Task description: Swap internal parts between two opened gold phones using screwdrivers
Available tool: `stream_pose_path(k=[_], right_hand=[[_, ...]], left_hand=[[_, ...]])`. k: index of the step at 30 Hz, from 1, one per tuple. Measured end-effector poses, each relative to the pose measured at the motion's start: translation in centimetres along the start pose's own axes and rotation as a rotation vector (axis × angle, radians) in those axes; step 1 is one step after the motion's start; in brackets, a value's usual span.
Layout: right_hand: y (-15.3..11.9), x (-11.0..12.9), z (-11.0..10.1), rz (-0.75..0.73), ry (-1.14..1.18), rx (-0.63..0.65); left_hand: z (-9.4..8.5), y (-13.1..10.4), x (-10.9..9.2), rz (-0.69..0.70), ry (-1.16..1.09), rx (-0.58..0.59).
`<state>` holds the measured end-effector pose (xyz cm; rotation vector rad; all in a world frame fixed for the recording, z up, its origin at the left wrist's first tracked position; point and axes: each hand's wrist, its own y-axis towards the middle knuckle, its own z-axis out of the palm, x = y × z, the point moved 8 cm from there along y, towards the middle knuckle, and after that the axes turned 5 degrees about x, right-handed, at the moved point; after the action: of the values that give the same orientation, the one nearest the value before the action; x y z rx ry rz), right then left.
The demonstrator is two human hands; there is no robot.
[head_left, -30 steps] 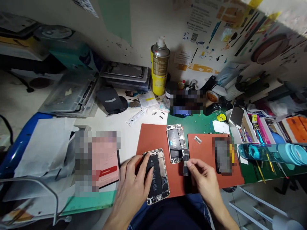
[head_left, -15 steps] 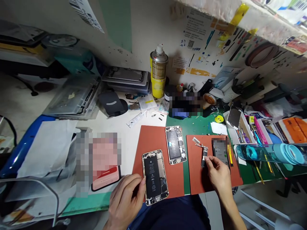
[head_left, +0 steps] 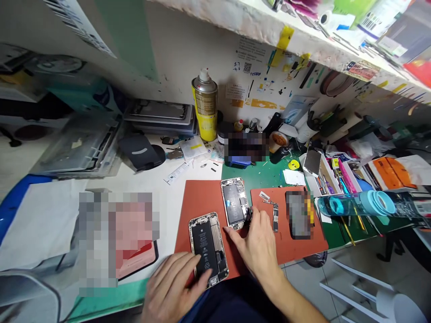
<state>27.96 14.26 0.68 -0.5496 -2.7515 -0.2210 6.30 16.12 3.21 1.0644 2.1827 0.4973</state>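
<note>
Right hand [head_left: 257, 244] lies flat, fingers spread and gripping nothing, fingertips at the lower edge of the far opened phone [head_left: 235, 204]. Left hand [head_left: 175, 287] rests loosely open, fingers lying on the near opened phone [head_left: 208, 249], black battery exposed. Both phones lie on a matte red-brown mat [head_left: 198, 202]. Just right of the right hand: a slim logic board [head_left: 275, 217] on a second mat [head_left: 303, 244]. Beyond, at the wall: a yellow spray can [head_left: 204, 105]. Far right: a clear blue bottle [head_left: 357, 204] on its side.

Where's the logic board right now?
Head view: the logic board lies loose on the right-hand red mat, between the right hand and the blurred phone, touching neither hand.
</note>
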Motion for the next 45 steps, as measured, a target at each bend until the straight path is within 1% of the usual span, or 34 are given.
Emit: stream_pose_path(k=[2,5,9,13,21,24,26,28,30,33,36,38,40,45], right_hand=[[0.4,0.5,0.5,-0.009,-0.037,0.019],[0.7,0.6,0.9,0.0,-0.062,0.027],[0.8,0.6,1.0,0.027,-0.071,0.037],[-0.2,0.7,0.3,-0.003,-0.075,0.011],[-5.4,0.4,-0.7,-0.066,-0.078,0.039],[-6.8,0.5,-0.7,-0.087,-0.081,0.061],[-7.4,0.4,-0.8,-0.104,-0.069,0.067],[-7.5,-0.1,-1.1,-0.105,-0.025,0.079],[-7.2,-1.2,-1.7,-0.075,0.056,0.087],[-6.3,-3.1,-2.7,-0.01,0.264,0.104],[-5.3,-4.6,-2.9,0.051,0.492,0.168],[-4.9,-5.2,-2.8,0.079,0.581,0.194],[-4.7,-5.4,-2.6,0.078,0.624,0.201],[-4.5,-5.0,-2.1,0.058,0.64,0.222]], left_hand=[[0.8,-0.1,-0.8,0.052,0.0,0.101],[2.0,-0.4,-1.5,0.068,0.043,0.223],[2.5,-1.0,-1.5,0.07,0.081,0.266],[2.7,-1.4,-1.1,0.1,0.092,0.324],[2.8,-1.2,-0.6,0.047,0.039,0.325],[2.6,-1.1,-0.2,-0.009,0.035,0.299],[2.5,-1.1,-0.3,-0.012,0.036,0.296],[2.6,-1.0,-0.8,0.018,0.033,0.305],[2.7,-0.7,-1.7,0.061,0.021,0.307],[3.1,0.0,-3.5,0.149,-0.01,0.283],[4.0,0.7,-4.9,0.218,-0.033,0.267],[4.5,0.9,-5.2,0.233,-0.037,0.268],[4.8,1.0,-5.2,0.238,-0.033,0.277],[5.0,0.9,-5.0,0.243,-0.012,0.3]])
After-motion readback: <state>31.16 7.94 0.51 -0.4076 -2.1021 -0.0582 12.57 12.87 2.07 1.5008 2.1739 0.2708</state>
